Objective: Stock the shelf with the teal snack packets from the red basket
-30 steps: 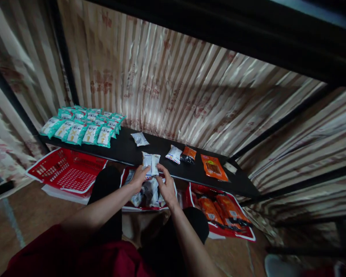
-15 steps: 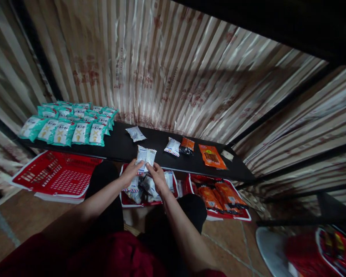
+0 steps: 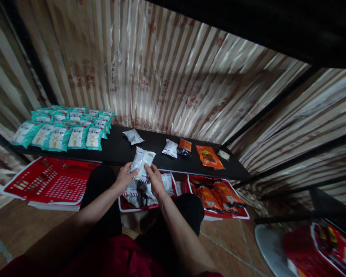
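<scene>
Between my two hands is a white snack packet (image 3: 142, 161) with a striped edge, held above the front edge of the black shelf (image 3: 121, 154). My left hand (image 3: 126, 177) grips its left side with the thumb on top. On its right lower part, my right hand (image 3: 155, 177) presses its thumb. Below them a red basket (image 3: 127, 210) holds several similar white packets (image 3: 167, 184). On the shelf beyond lie one pale packet (image 3: 133, 136), a white striped packet (image 3: 170, 148) and, touching that, an orange and black packet (image 3: 185, 146).
Several teal and white packets (image 3: 57, 137) stand in rows at the shelf's left. An orange packet (image 3: 209, 156) and a small white piece (image 3: 223, 154) lie rightward. Below are a red basket (image 3: 46, 184) at left and one with orange packets (image 3: 226, 194). A dark overhead panel (image 3: 248, 27) hangs above.
The view has shifted slightly. Both hands still hold the white packet, which now sits a little nearer and tilts differently, with its striped lower edge showing more.
</scene>
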### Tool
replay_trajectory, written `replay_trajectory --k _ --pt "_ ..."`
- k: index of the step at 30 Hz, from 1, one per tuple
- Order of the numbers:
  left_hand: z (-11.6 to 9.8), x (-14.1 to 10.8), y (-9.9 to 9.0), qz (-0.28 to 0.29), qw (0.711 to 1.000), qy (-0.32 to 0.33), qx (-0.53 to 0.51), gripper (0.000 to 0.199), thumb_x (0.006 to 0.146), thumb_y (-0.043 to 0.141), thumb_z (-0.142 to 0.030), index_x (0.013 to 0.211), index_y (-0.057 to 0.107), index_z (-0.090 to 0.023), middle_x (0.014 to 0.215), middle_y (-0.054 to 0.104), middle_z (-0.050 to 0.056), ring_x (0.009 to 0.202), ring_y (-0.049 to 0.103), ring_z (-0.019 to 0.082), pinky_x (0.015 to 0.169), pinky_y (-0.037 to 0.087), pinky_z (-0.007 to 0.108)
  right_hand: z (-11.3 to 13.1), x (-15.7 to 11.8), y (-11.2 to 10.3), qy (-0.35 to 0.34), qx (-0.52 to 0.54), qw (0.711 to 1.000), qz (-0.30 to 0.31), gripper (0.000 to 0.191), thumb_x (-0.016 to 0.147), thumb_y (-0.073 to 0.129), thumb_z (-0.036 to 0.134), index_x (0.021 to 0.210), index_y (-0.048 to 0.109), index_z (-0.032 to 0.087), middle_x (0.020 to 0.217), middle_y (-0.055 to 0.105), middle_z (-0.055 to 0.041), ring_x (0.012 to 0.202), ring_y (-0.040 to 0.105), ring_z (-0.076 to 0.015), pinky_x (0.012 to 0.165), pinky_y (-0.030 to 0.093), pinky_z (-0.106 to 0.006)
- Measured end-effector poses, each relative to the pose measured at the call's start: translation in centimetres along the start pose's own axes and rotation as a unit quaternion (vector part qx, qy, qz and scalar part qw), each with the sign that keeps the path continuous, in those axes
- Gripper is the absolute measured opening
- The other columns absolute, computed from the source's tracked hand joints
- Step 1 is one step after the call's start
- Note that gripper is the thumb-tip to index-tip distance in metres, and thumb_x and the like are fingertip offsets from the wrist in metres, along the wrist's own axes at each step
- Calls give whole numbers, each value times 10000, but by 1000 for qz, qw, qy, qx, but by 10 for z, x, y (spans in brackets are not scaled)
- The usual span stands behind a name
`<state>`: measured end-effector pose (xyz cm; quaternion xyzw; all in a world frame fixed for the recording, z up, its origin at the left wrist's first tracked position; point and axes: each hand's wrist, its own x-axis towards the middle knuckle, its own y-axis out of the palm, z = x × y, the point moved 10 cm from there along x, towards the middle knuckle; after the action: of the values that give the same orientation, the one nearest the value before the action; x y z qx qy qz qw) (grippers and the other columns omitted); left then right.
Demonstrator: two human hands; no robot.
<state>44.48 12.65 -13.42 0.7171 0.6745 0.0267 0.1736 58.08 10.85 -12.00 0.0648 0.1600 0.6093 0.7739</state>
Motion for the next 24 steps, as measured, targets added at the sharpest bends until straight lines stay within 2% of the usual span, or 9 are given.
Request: replay_trajectory --k 5,10,16,21,24 --pt "-2 -9 -4 7 1000 -13 -8 583 540 782 -376 1035 582 -140 1076 670 106 930 640 227 815 490 330 -4 1 9 7 -2 1000 13 424 636 719 495 902 606 186 823 713 -31 704 651 -178 699 510 -306" --pt "-10 -5 -2 42 998 -48 -1 547 569 779 -402 1018 588 -153 994 687 98 898 649 210 787 493 304 -6 11 5 -4 6 1000 -11 434 589 760 460 895 611 192 776 710 -16 662 643 -174 673 509 -308" --pt "-15 29 -2 -2 997 -73 -19 472 659 712 -492 976 580 -168 920 692 78 789 659 185 683 500 277 -11 26 16 14 5 1000 17 447 584 772 426 933 616 195 804 714 -18 691 654 -186 695 517 -326" --pt "-12 59 -5 -56 997 -49 23 488 675 618 -616 819 567 -152 700 647 34 613 619 166 542 458 256 -16 41 25 25 21 999 37 453 593 773 416 953 617 189 834 717 -27 713 657 -187 725 517 -333" --pt "-6 72 -10 -85 994 -43 47 487 683 586 -635 781 551 -160 634 610 13 554 589 151 497 436 245 -20 51 26 40 21 998 35 488 591 772 425 984 613 184 846 718 -34 738 658 -191 727 513 -328"
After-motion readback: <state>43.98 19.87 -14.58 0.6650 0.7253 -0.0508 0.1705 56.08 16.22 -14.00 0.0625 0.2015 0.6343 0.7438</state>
